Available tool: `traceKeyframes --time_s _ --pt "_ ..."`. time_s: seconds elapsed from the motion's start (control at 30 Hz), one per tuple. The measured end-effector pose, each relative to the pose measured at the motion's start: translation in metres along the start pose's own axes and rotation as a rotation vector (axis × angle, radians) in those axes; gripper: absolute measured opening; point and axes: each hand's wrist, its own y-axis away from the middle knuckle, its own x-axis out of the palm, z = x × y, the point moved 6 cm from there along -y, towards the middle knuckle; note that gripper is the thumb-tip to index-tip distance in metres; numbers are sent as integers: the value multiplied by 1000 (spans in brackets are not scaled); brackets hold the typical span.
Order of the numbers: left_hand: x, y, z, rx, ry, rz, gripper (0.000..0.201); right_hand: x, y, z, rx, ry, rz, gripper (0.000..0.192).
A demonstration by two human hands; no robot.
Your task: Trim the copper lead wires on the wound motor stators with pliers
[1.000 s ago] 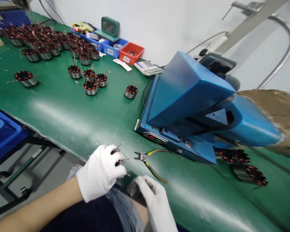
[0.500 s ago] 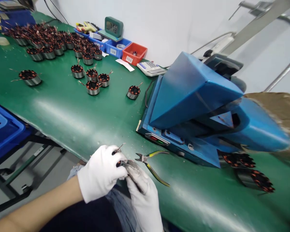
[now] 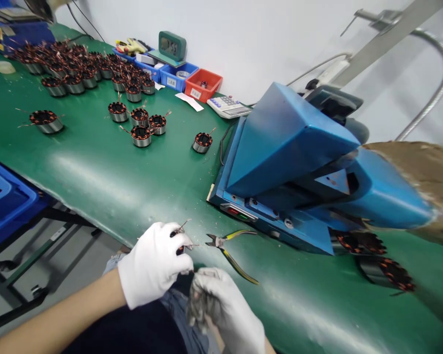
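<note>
Two gloved hands at the near edge of the green bench (image 3: 96,167), close together at about 6 o'clock in view. Left hand (image 3: 153,263) closed around a small wound stator (image 3: 179,242), mostly hidden in the palm; only dark winding and thin wire ends seen sticking out at the fingertips toward 1 o'clock. Right hand (image 3: 225,305) just beside it at 4 o'clock, fingers curled loosely, glove tips dirty grey; cannot tell if anything pinched between them. Yellow-handled cutters (image 3: 229,248) lying on the bench at 2 o'clock from the left hand, near but not touching, jaws pointing toward the stator. Blue machine (image 3: 291,147) further at 2 o'clock, with more stators under its front. Loose group of stators (image 3: 140,123) at 11 o'clock, well apart from the hands, and many more packed at the far left. Red bin (image 3: 203,84), blue bins, clock and calculator (image 3: 227,105) along the wall at 12 o'clock.
</note>
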Motion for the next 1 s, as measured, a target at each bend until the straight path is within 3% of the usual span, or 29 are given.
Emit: traceKeyframes --time_s 0.07,0.17,0.27,0.3,0.37,0.47,0.53,0.6,0.67,0.77,0.83,0.87,0.9,0.93,1.0 --pt "1 0 0 6 -4 13 9 -13 2 0 -31 242 -50 21" --pt "2 0 0 17 -8 16 7 -27 8 16 -427 751 -305 14" --pt "2 0 2 8 0 -18 6 -17 17 22 -772 901 -411 20" --pt "1 0 2 8 -1 -30 6 -16 17 21 -780 838 -455 18" --pt "1 1 1 11 -8 -47 5 -17 11 13 -564 497 -488 22" --pt "2 1 0 8 -20 -51 7 0 -2 -13 -39 -290 -256 33" --pt "2 0 -2 5 -12 -42 7 12 -1 -16 131 -572 -96 33" --pt "3 -1 -2 5 6 -27 7 5 2 -15 144 -429 -87 32" --pt "4 -2 -3 6 17 -7 6 -15 4 -12 38 -8 -218 25" --pt "5 -2 -2 -2 5 -4 5 -29 11 8 -372 584 -425 10" --pt "5 -1 -2 -1 3 2 5 -20 18 19 -692 776 -477 15" --pt "6 -1 -3 1 5 7 4 -16 20 22 -778 798 -506 16" --pt "6 -1 -3 -1 7 10 4 -14 20 22 -774 756 -534 15" --pt "7 -1 -3 -6 4 3 4 -15 16 19 -681 634 -551 16" --pt "6 -1 -3 -20 -18 -20 6 -14 6 3 -364 185 -481 28"
